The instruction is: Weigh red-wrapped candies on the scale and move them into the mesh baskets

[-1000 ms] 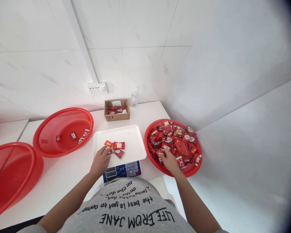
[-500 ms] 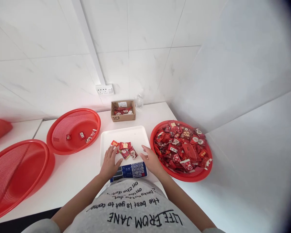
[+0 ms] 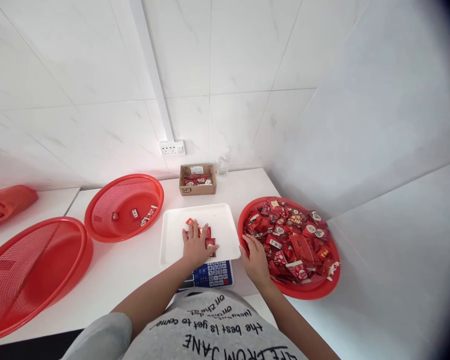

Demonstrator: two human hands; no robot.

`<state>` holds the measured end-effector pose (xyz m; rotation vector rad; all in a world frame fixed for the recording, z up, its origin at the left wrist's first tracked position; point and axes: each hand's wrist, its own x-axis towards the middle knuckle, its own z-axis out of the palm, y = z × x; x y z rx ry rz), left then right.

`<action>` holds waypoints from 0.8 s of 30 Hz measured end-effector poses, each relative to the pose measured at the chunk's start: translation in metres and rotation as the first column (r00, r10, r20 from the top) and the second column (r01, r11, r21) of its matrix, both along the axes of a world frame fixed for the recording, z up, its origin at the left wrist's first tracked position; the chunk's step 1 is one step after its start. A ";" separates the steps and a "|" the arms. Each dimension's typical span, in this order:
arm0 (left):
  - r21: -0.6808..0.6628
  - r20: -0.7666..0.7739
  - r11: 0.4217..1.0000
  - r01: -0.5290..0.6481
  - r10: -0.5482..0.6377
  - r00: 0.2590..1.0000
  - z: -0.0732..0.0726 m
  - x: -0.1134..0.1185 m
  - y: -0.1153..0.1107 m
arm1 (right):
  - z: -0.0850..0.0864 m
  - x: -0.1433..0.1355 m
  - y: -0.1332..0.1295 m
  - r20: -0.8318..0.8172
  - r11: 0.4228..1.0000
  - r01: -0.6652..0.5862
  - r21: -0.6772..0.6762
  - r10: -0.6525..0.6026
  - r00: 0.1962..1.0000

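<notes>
My left hand (image 3: 195,247) lies spread over several small red candy packets (image 3: 210,246), partly covering them. They rest on the white tray (image 3: 225,225) of a scale with a blue keypad (image 3: 215,274). Whether any packet is gripped under the palm is hidden, but the fingers look flat and apart. My right hand (image 3: 255,262) is at the near left rim of a red basket (image 3: 328,287) heaped with red packets (image 3: 290,235). Its fingers are loosely curved and apart, with nothing visible in them.
Two more red baskets stand to the left: the farther basket (image 3: 97,200) holds a few packets, the nearer basket (image 3: 69,270) sits at the table edge. A cardboard box (image 3: 198,190) of packets and a clear bottle (image 3: 223,165) stand by the wall. A red bag (image 3: 13,202) lies far left.
My left hand has moved right, from beside the packets to on top of them. My right hand has left the tray's right side for the full basket's rim. The view has shifted slightly.
</notes>
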<state>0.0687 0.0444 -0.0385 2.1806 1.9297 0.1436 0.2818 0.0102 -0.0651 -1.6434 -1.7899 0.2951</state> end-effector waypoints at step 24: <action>-0.045 0.046 0.357 -0.933 0.934 0.355 0.040 -0.304 0.011 | -0.010 0.003 0.000 -0.022 0.995 0.080 -0.059 -0.082 0.996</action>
